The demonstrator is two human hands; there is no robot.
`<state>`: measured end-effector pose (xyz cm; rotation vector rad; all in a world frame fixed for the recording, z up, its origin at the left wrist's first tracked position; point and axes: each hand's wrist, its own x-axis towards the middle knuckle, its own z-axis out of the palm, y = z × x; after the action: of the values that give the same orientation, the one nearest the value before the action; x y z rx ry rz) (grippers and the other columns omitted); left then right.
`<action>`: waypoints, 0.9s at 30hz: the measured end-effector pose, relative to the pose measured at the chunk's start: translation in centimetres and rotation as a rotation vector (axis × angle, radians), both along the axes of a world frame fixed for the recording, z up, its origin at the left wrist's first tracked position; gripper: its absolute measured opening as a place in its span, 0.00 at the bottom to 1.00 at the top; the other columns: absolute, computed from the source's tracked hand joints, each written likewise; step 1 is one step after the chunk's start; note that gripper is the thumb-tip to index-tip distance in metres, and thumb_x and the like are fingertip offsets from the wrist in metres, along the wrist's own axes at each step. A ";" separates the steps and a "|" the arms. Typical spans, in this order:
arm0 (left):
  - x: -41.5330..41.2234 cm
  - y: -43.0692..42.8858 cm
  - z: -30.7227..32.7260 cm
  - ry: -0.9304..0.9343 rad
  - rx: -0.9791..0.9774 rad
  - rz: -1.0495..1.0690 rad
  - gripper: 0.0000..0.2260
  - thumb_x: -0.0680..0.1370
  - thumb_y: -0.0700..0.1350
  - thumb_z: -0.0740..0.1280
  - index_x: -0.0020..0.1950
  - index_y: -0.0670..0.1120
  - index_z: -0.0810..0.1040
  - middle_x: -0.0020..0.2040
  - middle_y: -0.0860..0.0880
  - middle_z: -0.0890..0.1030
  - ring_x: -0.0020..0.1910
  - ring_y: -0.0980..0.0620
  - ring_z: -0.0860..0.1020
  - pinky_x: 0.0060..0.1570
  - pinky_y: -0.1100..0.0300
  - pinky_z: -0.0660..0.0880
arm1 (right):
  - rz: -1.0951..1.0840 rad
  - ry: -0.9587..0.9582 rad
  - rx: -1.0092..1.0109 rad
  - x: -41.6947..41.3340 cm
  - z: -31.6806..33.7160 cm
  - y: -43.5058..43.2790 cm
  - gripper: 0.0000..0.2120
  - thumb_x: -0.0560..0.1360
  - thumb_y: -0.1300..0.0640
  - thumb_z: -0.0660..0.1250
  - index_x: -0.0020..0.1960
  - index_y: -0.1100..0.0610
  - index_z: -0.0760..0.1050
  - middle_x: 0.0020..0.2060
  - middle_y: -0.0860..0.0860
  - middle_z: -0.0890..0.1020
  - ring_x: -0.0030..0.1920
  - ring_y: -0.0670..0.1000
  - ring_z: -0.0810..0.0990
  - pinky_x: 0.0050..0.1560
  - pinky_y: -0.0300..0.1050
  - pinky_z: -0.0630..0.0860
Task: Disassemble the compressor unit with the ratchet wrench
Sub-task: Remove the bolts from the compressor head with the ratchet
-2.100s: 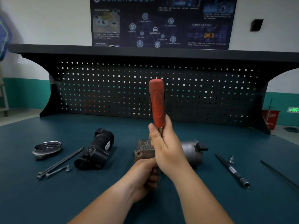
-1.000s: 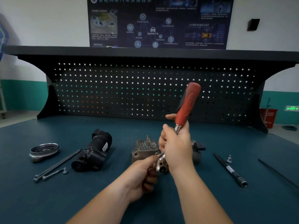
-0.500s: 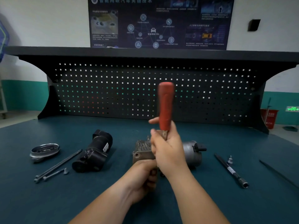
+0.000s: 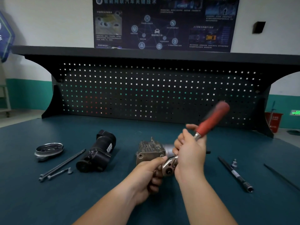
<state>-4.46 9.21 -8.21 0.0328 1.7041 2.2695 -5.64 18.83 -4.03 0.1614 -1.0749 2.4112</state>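
The right hand (image 4: 190,153), grip closed, holds the ratchet wrench (image 4: 211,121). The left hand (image 4: 146,176) clasps its head at the compressor (image 4: 149,150).

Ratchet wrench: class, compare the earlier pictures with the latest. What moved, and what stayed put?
The ratchet wrench swung from upright to leaning right, still held by the right hand; the left hand still holds its head at the compressor unit. The black housing, long bolts and extension bar stayed put.
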 end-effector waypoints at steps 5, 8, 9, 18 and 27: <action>-0.3 -0.2 -0.3 0.022 -0.078 0.014 0.18 0.76 0.44 0.64 0.26 0.50 0.69 0.25 0.53 0.63 0.21 0.58 0.59 0.22 0.66 0.53 | 0.076 0.216 0.563 0.8 -0.2 -1.2 0.19 0.78 0.69 0.58 0.44 0.45 0.73 0.24 0.43 0.66 0.23 0.42 0.63 0.25 0.35 0.63; -0.3 -0.2 -0.5 0.063 -0.107 -0.014 0.21 0.75 0.38 0.59 0.22 0.49 0.72 0.24 0.54 0.66 0.22 0.59 0.60 0.23 0.66 0.54 | 0.130 0.294 0.772 0.9 -0.6 -1.5 0.20 0.78 0.64 0.59 0.44 0.39 0.74 0.25 0.43 0.64 0.26 0.43 0.63 0.29 0.38 0.63; -0.3 -0.3 -0.5 0.071 -0.112 -0.017 0.21 0.74 0.37 0.58 0.21 0.49 0.73 0.24 0.54 0.66 0.22 0.59 0.60 0.23 0.66 0.54 | 0.150 0.314 0.813 1.0 -0.7 -1.5 0.17 0.77 0.62 0.59 0.45 0.38 0.74 0.25 0.43 0.63 0.26 0.43 0.62 0.29 0.38 0.63; -0.7 -0.2 -0.5 0.034 0.029 0.049 0.14 0.75 0.40 0.65 0.29 0.47 0.74 0.26 0.52 0.66 0.19 0.60 0.59 0.19 0.68 0.53 | -0.041 0.133 0.183 0.7 -0.8 -1.6 0.17 0.79 0.67 0.58 0.43 0.46 0.74 0.23 0.41 0.68 0.22 0.40 0.64 0.23 0.32 0.62; -0.3 0.2 -0.1 0.045 0.078 0.034 0.14 0.75 0.48 0.67 0.29 0.48 0.73 0.23 0.54 0.65 0.19 0.61 0.61 0.18 0.70 0.54 | 0.006 -0.023 -0.135 -0.5 -0.4 0.5 0.14 0.79 0.69 0.55 0.42 0.52 0.69 0.19 0.44 0.66 0.18 0.42 0.61 0.20 0.31 0.58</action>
<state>-4.79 9.40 -8.32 0.0728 1.6495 2.3767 -6.14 19.31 -4.42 0.0908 -0.9190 2.4866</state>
